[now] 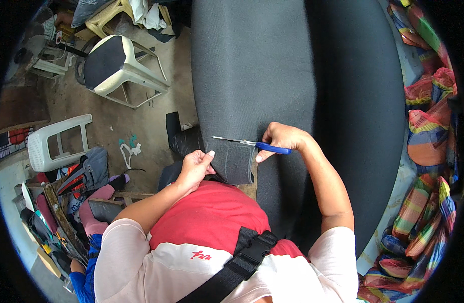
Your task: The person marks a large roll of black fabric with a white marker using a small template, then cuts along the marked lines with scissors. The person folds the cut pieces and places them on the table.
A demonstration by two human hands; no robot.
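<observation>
My left hand [194,170] pinches the left edge of a dark grey fabric piece [233,164], which has pale stitch lines and sits just in front of my body. In my right hand [285,137] is a pair of scissors [275,148] with blue handles. Their metal blades point left and lie along the top edge of the fabric piece; whether the blades are parted I cannot tell. Beneath and beyond the piece stretches a large dark grey sheet of material [252,60], its right side curving down into a darker fold.
Pale plastic chairs stand at the upper left, one with a dark seat [105,55]. A white stool [60,141] lies tipped on the floor. Striped mesh bundles [429,136] line the right side. At the lower left a person in a blue sleeve [83,283] is partly visible.
</observation>
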